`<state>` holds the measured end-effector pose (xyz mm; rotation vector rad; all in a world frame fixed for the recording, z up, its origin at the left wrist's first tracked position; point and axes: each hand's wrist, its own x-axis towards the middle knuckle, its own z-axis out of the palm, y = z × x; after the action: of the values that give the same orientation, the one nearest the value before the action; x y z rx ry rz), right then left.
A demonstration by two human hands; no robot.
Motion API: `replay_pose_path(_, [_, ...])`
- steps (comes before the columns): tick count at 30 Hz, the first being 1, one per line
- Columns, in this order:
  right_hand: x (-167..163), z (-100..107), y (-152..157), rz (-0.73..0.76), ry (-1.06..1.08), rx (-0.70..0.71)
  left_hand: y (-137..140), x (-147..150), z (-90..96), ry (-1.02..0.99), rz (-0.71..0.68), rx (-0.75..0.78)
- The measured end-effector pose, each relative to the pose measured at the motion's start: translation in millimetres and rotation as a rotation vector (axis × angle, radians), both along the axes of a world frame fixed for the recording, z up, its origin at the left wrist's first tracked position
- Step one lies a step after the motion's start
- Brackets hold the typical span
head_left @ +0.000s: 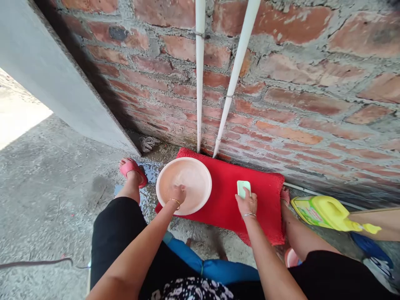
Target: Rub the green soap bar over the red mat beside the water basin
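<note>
Inside a round pale pink basin (204, 179) of cloudy water is my left hand (179, 193), its fingers curled together at the water. Whatever they may hold is hidden. The basin rests on the left part of a red mat (223, 200) with a fluffy edge. Over the mat's right part, my right hand (247, 204) grips a pale green rounded block (242, 186) by its near end, thumb on top. The block's underside cannot be seen, so its exact kind is unclear.
A brick wall (281, 100) with two white pipes (200, 83) rises behind the mat. A yellow jug (328, 212) lies at the right. My pink-shod foot (133, 171) stands on wet concrete beside the basin. A grey rag (148, 143) lies near the wall; a cable (40, 263) crosses the left floor.
</note>
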<state>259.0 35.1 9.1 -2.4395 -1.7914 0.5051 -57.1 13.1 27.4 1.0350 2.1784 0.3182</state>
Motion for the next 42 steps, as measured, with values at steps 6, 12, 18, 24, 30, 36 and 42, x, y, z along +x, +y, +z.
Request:
replay_pose_path(6, [-70.4, 3.1, 11.6, 0.344, 0.000, -0.120, -34.8, 30.2, 19.3, 0.209, -0.489, -0.027])
replay_pose_path(12, [16.1, -1.8, -7.7, 0.006, -0.085, -0.116, -42.2, 26.4, 19.5, 0.284, -0.509, -0.142])
replay_pose_path(18, [-7.1, -1.9, 10.2, 0.021, -0.094, -0.028, -28.1, 3.0, 31.1, 0.426, -0.424, -0.001])
replay_pose_path(24, [-105.7, 7.1, 47.7, 0.356, -0.017, -0.092, -27.0, -38.5, 45.7, 0.606, -0.098, 0.087])
replay_pose_path(30, [-9.7, 6.7, 33.1, 0.021, -0.070, -0.189, -24.2, -61.8, 24.0, 0.195, 0.152, -0.068])
replay_pose_path(36, [15.7, 7.5, 19.7, -0.262, -0.133, -0.052, -17.7, -50.5, 18.1, 0.222, 0.228, -0.040])
replay_pose_path(42, [-94.5, 7.1, 46.2, 0.267, -0.014, -0.086, -19.7, -54.7, 15.8, 0.273, 0.198, -0.052])
